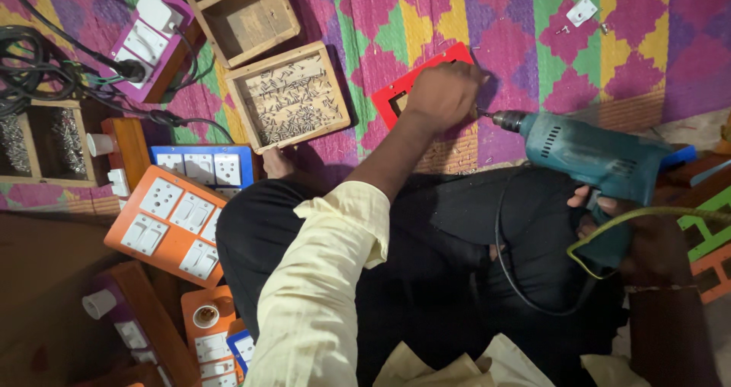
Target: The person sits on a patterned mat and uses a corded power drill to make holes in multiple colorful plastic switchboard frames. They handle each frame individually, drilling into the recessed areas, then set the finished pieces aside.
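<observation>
I count one teal drill (601, 155), gripped in my right hand (647, 235), fingers wrapped round handle, bit tip at red frame (396, 90). One red frame, on patterned mat (594, 67), under my left hand (445, 94), fingers curled down on its edge. Three wooden trays: screw tray (289, 98), empty tray (240, 14), third (46, 143) at left. Orange switchboard (171, 223) and blue switchboard (202, 166) beside knee. Left forearm hides frame's lower part.

left arm extended forward, sleeve pale yellow, elbow bent slightly. left hand (444, 95) closed, knuckles up, fingers curled down and pressed low. right hand (620, 231) wrapped in a firm grip, fingers closed, wrist at right edge, forearm partly out of view.
</observation>
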The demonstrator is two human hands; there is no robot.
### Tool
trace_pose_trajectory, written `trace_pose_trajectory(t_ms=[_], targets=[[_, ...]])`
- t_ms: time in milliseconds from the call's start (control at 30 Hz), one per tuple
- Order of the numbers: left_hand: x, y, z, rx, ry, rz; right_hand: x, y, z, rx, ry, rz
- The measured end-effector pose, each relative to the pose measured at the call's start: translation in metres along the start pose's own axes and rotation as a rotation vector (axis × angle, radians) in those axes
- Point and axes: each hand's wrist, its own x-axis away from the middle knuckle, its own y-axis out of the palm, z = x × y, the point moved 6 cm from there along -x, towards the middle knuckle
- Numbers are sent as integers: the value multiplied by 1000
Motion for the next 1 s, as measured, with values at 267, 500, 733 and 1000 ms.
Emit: trace_pose_trajectory(t_ms=[267,500,733,1000], targets=[[11,-30,10,156,-131,-404,8,18,-10,-142,-163,-135],[26,-89,-67,77,-371,-46,-4,5,2,-28,21,-121],[67,-85,-86,-6,-280,12,-5,-9,11,77,65,-83],[67,-56,-81,-162,-172,12,-16,1,11,-204,-9,-288]])
